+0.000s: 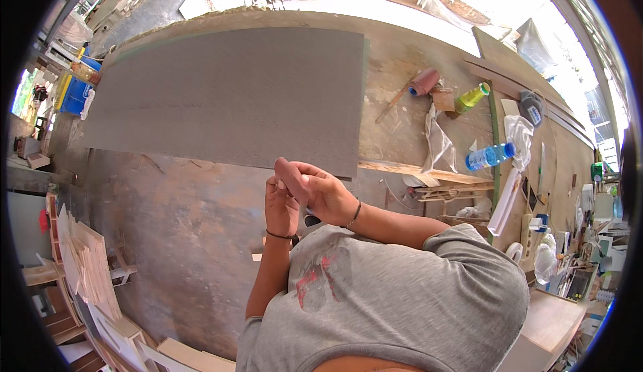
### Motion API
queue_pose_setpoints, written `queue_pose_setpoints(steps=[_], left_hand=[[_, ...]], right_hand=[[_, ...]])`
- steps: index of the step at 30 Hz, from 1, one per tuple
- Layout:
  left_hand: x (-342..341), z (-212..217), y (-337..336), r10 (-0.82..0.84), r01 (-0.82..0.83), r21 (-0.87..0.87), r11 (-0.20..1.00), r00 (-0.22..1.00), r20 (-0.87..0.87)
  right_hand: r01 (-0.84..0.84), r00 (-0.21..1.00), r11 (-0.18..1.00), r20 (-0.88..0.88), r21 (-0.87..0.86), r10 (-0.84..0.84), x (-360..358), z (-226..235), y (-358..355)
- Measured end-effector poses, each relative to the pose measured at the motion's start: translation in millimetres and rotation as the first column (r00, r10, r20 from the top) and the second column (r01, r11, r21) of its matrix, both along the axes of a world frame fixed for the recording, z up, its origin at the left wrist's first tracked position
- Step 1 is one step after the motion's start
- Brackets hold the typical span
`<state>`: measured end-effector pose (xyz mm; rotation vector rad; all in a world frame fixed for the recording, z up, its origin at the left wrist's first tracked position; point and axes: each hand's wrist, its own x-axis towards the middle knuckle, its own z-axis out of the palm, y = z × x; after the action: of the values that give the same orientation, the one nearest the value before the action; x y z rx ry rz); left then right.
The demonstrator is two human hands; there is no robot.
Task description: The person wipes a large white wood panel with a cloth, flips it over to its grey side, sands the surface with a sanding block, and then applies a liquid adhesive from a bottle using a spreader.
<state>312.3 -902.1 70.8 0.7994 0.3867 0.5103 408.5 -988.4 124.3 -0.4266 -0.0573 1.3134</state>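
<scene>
In front of my chest, both hands are closed on a folded piece of reddish-brown sandpaper (pixel 293 180). My right hand (pixel 329 196) grips its right side, with the thumb laid along it. The fingertips of my left hand (pixel 281 208) pinch it from the left and below; some of those fingers are hidden. Beyond my hands a large flat grey panel (pixel 234 94) lies on the worktable (pixel 395 50), its near edge just past my fingers.
On the table's right are a reddish-brown roll (pixel 426 81), a stick (pixel 394 101), a green-yellow bottle (pixel 472 97), a blue-labelled clear bottle (pixel 490 156) and a dark grey container (pixel 531 109). Boards (pixel 87 258) lean at lower left. Stained floor (pixel 174 238) shows below the panel.
</scene>
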Motion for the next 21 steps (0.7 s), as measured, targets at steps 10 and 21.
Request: queue_pose_setpoints(steps=[10, 21], left_hand=[[32, -43, 60, -0.078, 0.103, -0.379, 0.92, 0.994, 0.083], [11, -150, 151, 0.799, 0.328, 0.86, 0.391, 0.343, -0.494]], right_hand=[[0.008, 0.371, 1.0, 0.928, 0.026, -0.027, 41, -28, 46], [0.075, -0.611, 0.988, 0.777, -0.137, 0.154, 76, -151, 150]])
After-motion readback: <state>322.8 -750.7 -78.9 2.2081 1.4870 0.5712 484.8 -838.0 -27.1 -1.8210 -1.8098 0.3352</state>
